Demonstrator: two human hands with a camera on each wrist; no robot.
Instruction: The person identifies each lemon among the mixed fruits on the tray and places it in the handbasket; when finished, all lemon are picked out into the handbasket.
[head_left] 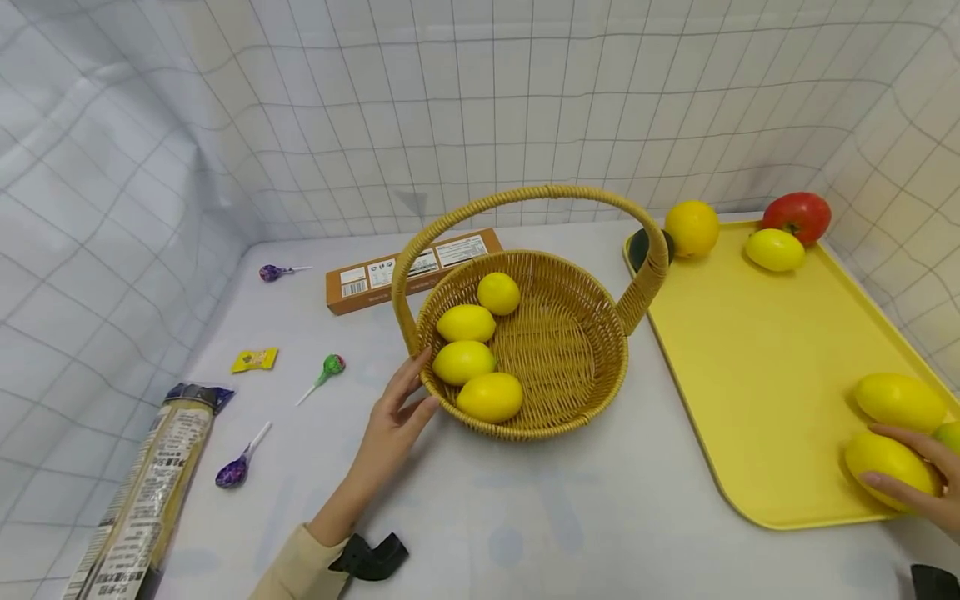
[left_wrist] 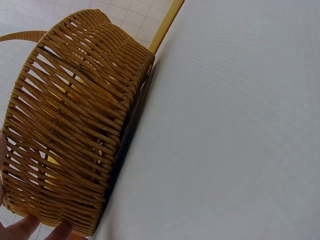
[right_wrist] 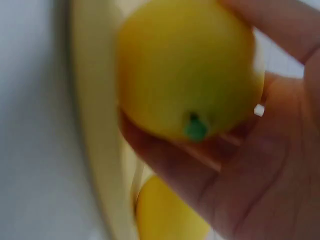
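Right hand: I see fingers grasping a lemon at the yellow tray's near right, another lemon just beyond | Left hand: fingers relaxed, touching the wicker basket's left side | Four yellow fruits sit left inside it, on the surface left of the tray

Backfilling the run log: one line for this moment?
left hand: touching basket | right hand: fingers around lemon, tray's near end | in basket: four yellow fruits
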